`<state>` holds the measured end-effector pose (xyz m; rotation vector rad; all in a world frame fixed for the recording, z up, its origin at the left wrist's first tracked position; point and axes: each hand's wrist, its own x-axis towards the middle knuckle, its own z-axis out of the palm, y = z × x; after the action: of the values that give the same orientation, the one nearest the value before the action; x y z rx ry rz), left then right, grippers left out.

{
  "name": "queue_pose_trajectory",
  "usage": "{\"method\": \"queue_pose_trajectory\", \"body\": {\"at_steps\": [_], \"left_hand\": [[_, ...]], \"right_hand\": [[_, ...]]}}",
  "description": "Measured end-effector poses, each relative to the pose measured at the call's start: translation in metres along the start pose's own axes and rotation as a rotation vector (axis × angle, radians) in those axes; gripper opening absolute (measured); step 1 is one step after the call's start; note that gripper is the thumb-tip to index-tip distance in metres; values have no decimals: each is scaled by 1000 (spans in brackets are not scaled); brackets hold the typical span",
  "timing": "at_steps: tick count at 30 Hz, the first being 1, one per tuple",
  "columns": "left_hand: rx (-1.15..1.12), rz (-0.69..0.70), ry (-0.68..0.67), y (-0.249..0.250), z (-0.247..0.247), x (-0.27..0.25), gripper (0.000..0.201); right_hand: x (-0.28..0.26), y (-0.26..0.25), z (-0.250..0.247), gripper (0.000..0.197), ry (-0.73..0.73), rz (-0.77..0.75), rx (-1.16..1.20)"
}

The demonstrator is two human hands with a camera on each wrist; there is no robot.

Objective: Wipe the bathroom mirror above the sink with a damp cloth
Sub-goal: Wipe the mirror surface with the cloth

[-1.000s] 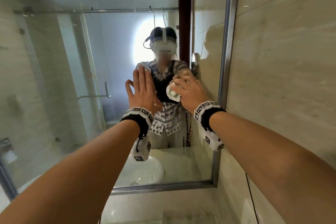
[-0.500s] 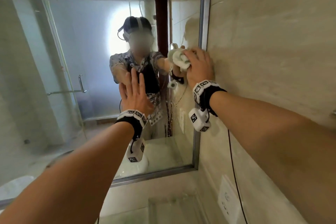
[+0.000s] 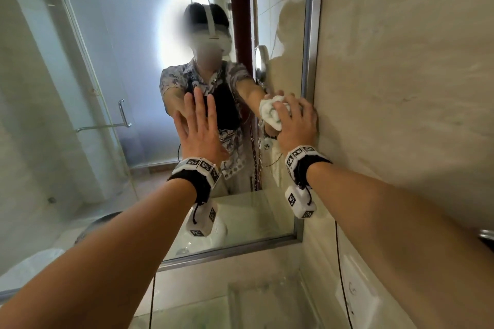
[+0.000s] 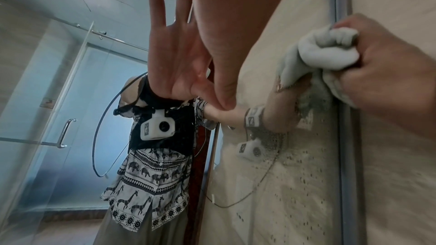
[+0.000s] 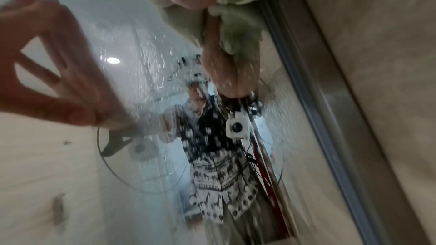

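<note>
Right hand (image 3: 295,121) grips the bunched white cloth (image 3: 272,112) against the mirror (image 3: 112,67) by its metal frame (image 3: 310,35); left hand (image 3: 199,131) lies flat, fingers straight, on the glass

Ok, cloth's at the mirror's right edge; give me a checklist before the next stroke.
1. Cloth grip: ok, right hand grips the bunched white cloth.
2. Cloth on glass: ok, pressed against the mirror beside its metal frame.
3. Left hand: ok, flat on the glass, apart from the cloth.
4. Glass below the cloth: not ok, droplets remain.
5. Cloth dampness: cannot tell.
</note>
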<state>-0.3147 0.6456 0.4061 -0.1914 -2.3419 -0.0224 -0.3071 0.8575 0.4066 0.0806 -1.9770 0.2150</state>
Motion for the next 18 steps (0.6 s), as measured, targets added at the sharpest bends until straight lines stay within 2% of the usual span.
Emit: {"method": "queue_pose_trajectory", "body": {"at_steps": [6,12,15,18], "left_hand": [[5,1,14,0,-2,-2,143],[11,12,-3,-2,-4,-6,140],[9,-7,16,-1,0,-14,131],[6,-12,-13,-1,3,-24,134]], "right_hand": [[-52,8,11,42,-139,-15,-10],[-89,15,7,42,-432,9,-10],[-81,14,-7,41,-455,34,63],[-62,5,-21,39,-370,191,143]]}}
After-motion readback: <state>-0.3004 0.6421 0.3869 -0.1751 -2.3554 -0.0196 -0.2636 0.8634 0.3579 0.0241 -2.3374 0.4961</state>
